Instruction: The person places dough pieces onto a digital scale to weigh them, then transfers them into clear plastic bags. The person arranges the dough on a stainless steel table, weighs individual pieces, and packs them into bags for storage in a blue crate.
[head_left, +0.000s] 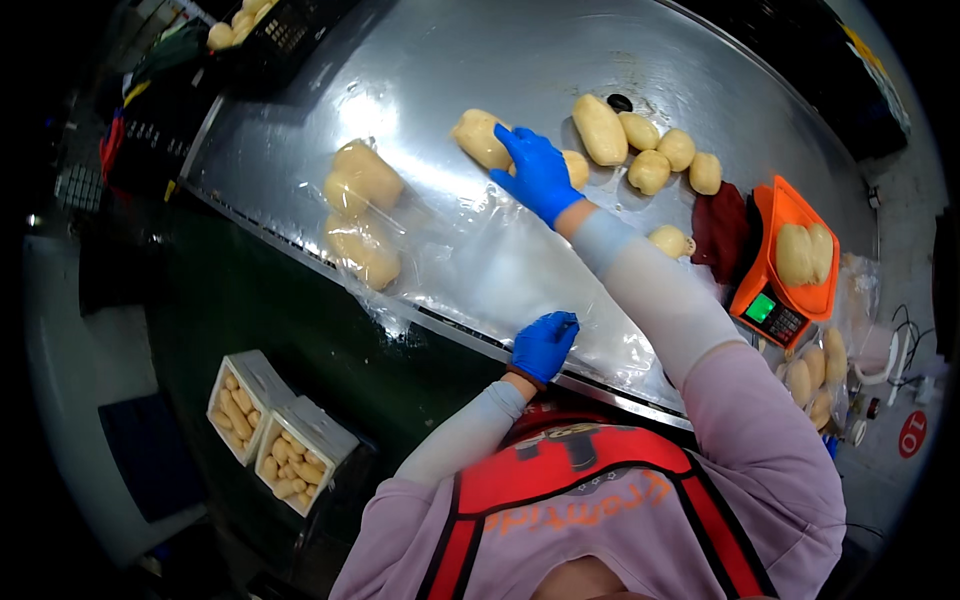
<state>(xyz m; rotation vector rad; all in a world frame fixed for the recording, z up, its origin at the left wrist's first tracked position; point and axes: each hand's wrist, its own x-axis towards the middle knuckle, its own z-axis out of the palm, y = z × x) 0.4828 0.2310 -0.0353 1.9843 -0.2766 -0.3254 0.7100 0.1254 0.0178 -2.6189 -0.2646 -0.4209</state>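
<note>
My right hand (536, 169), in a blue glove, is spread over peeled potatoes on a metal table (450, 45). Its index finger and thumb lie at the end of a long peeled potato (480, 139). Another potato (576, 169) shows partly from under the palm; whether the hand grips either one is hidden. Near the table's front edge, my left hand (544, 346), also blue-gloved, is closed on a clear plastic bag (495, 262) spread flat between both hands. To the left, big peeled potatoes (364, 180) lie in clear plastic.
Several peeled potatoes (649, 172) lie right of my right hand, beside a dark red cloth (721, 232). An orange digital scale (765, 217) bears peeled potatoes (804, 255). White boxes (289, 397) of potatoes stand low at left. A black crate (289, 37) sits on the far left corner.
</note>
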